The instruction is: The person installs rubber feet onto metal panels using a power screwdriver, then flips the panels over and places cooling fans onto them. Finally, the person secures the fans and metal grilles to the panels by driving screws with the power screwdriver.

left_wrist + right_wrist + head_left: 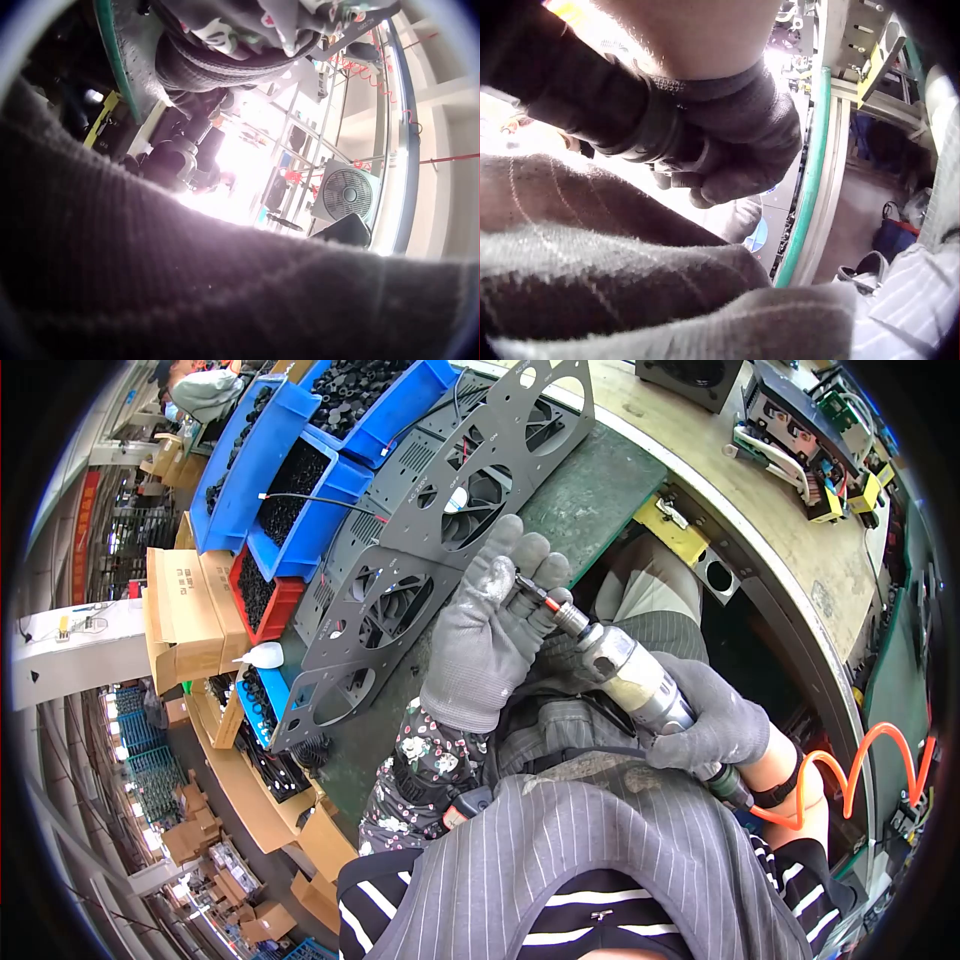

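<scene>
My gloved right hand (715, 715) grips a silver air screwdriver (635, 675), its fingers wrapped round the body. The tool's red-collared bit (540, 597) points up and left, its tip right at the fingers of my gloved left hand (490, 630). That hand is palm up, fingers loosely bent, the thumb close beside the bit tip; whether a small screw lies there I cannot tell. Just beyond the left hand, dark metal panels (415, 565) with large round cut-outs and fans lean in a row on the green work mat (590, 490). In the right wrist view the glove (757, 127) shows from behind.
Blue bins (345, 485) of black parts and a red bin (262, 595) stand behind the panels, near cardboard boxes (195, 610). A white squeeze bottle (262, 655) is at the left. An orange coiled hose (850, 760) runs from the tool to the right.
</scene>
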`<state>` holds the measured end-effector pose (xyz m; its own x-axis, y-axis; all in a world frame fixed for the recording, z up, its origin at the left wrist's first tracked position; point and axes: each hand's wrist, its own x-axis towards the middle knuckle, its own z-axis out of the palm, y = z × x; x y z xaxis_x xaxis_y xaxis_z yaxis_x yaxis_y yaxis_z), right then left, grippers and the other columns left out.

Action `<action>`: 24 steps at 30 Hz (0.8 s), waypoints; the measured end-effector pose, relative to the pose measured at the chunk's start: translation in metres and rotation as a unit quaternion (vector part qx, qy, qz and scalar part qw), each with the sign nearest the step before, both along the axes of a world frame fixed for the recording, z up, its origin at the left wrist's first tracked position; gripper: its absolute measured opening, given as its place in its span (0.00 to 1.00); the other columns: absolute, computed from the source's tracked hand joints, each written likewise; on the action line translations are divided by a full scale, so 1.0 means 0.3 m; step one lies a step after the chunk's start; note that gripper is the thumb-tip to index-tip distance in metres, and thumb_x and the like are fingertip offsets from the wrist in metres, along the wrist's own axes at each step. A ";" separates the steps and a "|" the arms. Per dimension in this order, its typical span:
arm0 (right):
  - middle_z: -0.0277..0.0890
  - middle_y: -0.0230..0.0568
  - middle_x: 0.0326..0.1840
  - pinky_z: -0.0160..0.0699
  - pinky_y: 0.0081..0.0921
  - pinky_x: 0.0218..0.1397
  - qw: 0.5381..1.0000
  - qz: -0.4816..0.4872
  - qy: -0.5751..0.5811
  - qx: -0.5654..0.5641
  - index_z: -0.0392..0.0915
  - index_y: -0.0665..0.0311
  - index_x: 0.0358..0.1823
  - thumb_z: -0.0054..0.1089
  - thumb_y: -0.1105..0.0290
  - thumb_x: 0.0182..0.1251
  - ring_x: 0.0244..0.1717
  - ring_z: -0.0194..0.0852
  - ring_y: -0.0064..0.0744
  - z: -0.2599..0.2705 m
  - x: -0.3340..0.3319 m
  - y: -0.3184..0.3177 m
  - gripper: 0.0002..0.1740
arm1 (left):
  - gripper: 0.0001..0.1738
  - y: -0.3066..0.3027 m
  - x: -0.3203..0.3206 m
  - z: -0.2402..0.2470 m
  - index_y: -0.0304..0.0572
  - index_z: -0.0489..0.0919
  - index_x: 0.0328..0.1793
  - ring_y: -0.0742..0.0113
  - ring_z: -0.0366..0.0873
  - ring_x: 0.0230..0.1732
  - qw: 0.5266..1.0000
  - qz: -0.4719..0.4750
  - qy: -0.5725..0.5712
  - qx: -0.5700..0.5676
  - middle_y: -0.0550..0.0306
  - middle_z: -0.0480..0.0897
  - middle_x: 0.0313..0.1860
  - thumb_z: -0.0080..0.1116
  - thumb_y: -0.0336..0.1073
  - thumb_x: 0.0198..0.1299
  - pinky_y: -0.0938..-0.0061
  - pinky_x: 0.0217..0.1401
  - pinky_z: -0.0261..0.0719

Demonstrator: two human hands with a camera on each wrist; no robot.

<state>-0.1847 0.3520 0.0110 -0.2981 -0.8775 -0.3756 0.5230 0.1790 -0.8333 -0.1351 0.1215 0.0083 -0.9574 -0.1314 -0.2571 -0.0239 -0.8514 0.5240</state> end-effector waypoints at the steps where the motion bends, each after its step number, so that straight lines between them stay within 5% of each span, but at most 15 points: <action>1: 0.70 0.31 0.31 0.71 0.16 0.31 1.000 -0.004 -0.002 -0.008 0.66 0.71 0.53 0.71 0.62 0.44 0.28 0.69 0.17 -0.002 0.003 -0.002 0.36 | 0.22 0.001 0.002 0.002 0.41 0.63 0.68 0.57 0.75 0.58 0.999 0.010 -0.006 -0.041 0.51 0.76 0.57 0.44 0.34 0.69 0.62 0.55 0.80; 3: 0.70 0.31 0.30 0.72 0.16 0.30 1.000 0.009 0.001 0.005 0.66 0.71 0.53 0.70 0.63 0.45 0.27 0.69 0.18 0.029 0.001 -0.014 0.35 | 0.22 0.004 0.003 0.006 0.41 0.63 0.68 0.58 0.75 0.58 0.997 0.019 -0.010 -0.080 0.51 0.77 0.56 0.44 0.34 0.69 0.63 0.55 0.80; 5: 0.70 0.32 0.31 0.72 0.16 0.28 0.998 0.008 0.012 0.055 0.66 0.70 0.53 0.69 0.64 0.46 0.26 0.69 0.18 0.074 -0.001 -0.030 0.34 | 0.21 0.013 0.000 0.012 0.41 0.64 0.68 0.58 0.75 0.58 0.965 0.036 -0.064 -0.251 0.49 0.76 0.58 0.43 0.34 0.69 0.63 0.55 0.79; 6: 0.71 0.33 0.32 0.72 0.16 0.26 0.992 -0.011 0.117 0.033 0.66 0.69 0.54 0.69 0.64 0.47 0.26 0.69 0.18 0.022 0.018 -0.029 0.33 | 0.21 0.013 -0.001 0.011 0.41 0.64 0.68 0.58 0.75 0.58 0.966 0.037 -0.060 -0.248 0.49 0.76 0.58 0.43 0.34 0.69 0.63 0.55 0.79; 12: 0.72 0.34 0.36 0.73 0.18 0.36 0.988 -0.056 0.131 -0.055 0.64 0.70 0.58 0.68 0.65 0.45 0.32 0.70 0.19 0.008 0.000 -0.048 0.37 | 0.23 0.021 0.004 0.002 0.42 0.68 0.64 0.66 0.78 0.48 0.986 0.044 0.035 -0.159 0.51 0.79 0.49 0.53 0.41 0.65 0.69 0.52 0.79; 13: 0.73 0.35 0.37 0.73 0.19 0.39 0.983 -0.094 0.132 -0.088 0.64 0.70 0.58 0.68 0.65 0.45 0.34 0.71 0.19 0.017 -0.009 -0.050 0.37 | 0.20 0.019 0.016 0.001 0.41 0.71 0.60 0.68 0.78 0.44 0.971 -0.006 0.005 -0.240 0.54 0.79 0.45 0.55 0.39 0.64 0.73 0.49 0.78; 16: 0.76 0.42 0.42 0.72 0.22 0.49 0.961 -0.176 0.080 -0.196 0.61 0.72 0.61 0.69 0.63 0.45 0.43 0.74 0.25 0.048 -0.043 -0.076 0.42 | 0.15 0.041 0.057 -0.001 0.40 0.77 0.50 0.75 0.77 0.32 0.877 -0.147 -0.017 -0.457 0.62 0.81 0.34 0.62 0.34 0.57 0.81 0.36 0.75; 17: 0.75 0.48 0.47 0.72 0.28 0.54 0.946 -0.199 0.011 -0.254 0.58 0.75 0.63 0.68 0.57 0.49 0.48 0.74 0.33 0.060 -0.056 -0.093 0.45 | 0.17 0.071 0.049 0.007 0.41 0.78 0.48 0.70 0.78 0.29 0.785 -0.114 0.089 -0.602 0.58 0.80 0.31 0.65 0.35 0.52 0.77 0.33 0.77; 18: 0.75 0.54 0.51 0.72 0.33 0.58 0.924 -0.223 -0.059 -0.306 0.54 0.78 0.66 0.67 0.51 0.53 0.53 0.74 0.40 0.067 -0.064 -0.110 0.49 | 0.17 0.093 0.038 0.038 0.39 0.78 0.47 0.70 0.78 0.29 0.743 -0.107 0.112 -0.651 0.58 0.80 0.30 0.66 0.33 0.50 0.78 0.32 0.76; 19: 0.73 0.57 0.52 0.72 0.37 0.60 0.898 -0.237 -0.010 -0.371 0.55 0.79 0.65 0.57 0.45 0.57 0.59 0.69 0.46 0.052 -0.067 -0.137 0.47 | 0.17 0.112 0.020 0.076 0.36 0.78 0.45 0.70 0.78 0.28 0.697 -0.098 0.134 -0.697 0.57 0.80 0.30 0.67 0.31 0.48 0.78 0.31 0.75; 20: 0.73 0.58 0.53 0.69 0.38 0.63 0.891 -0.245 0.002 -0.382 0.54 0.79 0.65 0.53 0.43 0.57 0.63 0.65 0.48 0.048 -0.072 -0.155 0.48 | 0.17 0.124 0.006 0.082 0.36 0.78 0.45 0.70 0.78 0.28 0.701 -0.094 0.135 -0.694 0.57 0.80 0.30 0.67 0.31 0.48 0.78 0.31 0.75; 22: 0.73 0.58 0.53 0.56 0.41 0.71 0.888 -0.241 0.013 -0.392 0.53 0.79 0.65 0.45 0.42 0.58 0.71 0.53 0.52 0.025 -0.087 -0.173 0.47 | 0.22 0.138 -0.013 0.092 0.38 0.78 0.46 0.61 0.80 0.28 0.587 -0.011 0.216 -0.780 0.52 0.79 0.29 0.68 0.33 0.43 0.72 0.30 0.77; 24: 0.73 0.59 0.53 0.53 0.42 0.73 0.876 -0.249 -0.029 -0.411 0.54 0.80 0.64 0.45 0.43 0.58 0.70 0.53 0.53 0.001 -0.075 -0.195 0.47 | 0.22 0.140 -0.014 0.105 0.39 0.78 0.46 0.58 0.79 0.29 0.588 -0.025 0.197 -0.784 0.52 0.79 0.29 0.68 0.33 0.41 0.70 0.31 0.77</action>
